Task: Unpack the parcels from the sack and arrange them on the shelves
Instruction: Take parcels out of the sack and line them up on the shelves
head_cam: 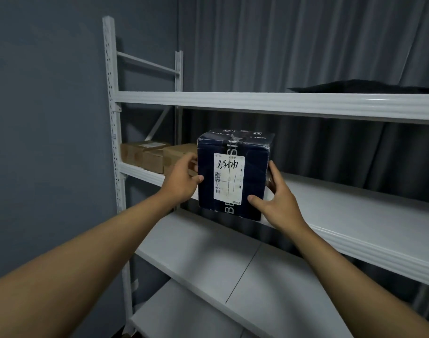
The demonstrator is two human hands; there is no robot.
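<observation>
Left hand [181, 178] and right hand [279, 201] clamped on opposite sides of dark blue parcel [234, 174], standing at front edge of middle shelf [355, 215]. Brown boxes [157, 156] close at left; open shelf room to right. White label [228, 176] handwritten "44458".

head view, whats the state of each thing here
dark blue box: upright at the middle shelf front edge, label facing out
left hand: grips the box's left side
right hand: holds its right side
brown boxes: resting on the same shelf, left
</observation>
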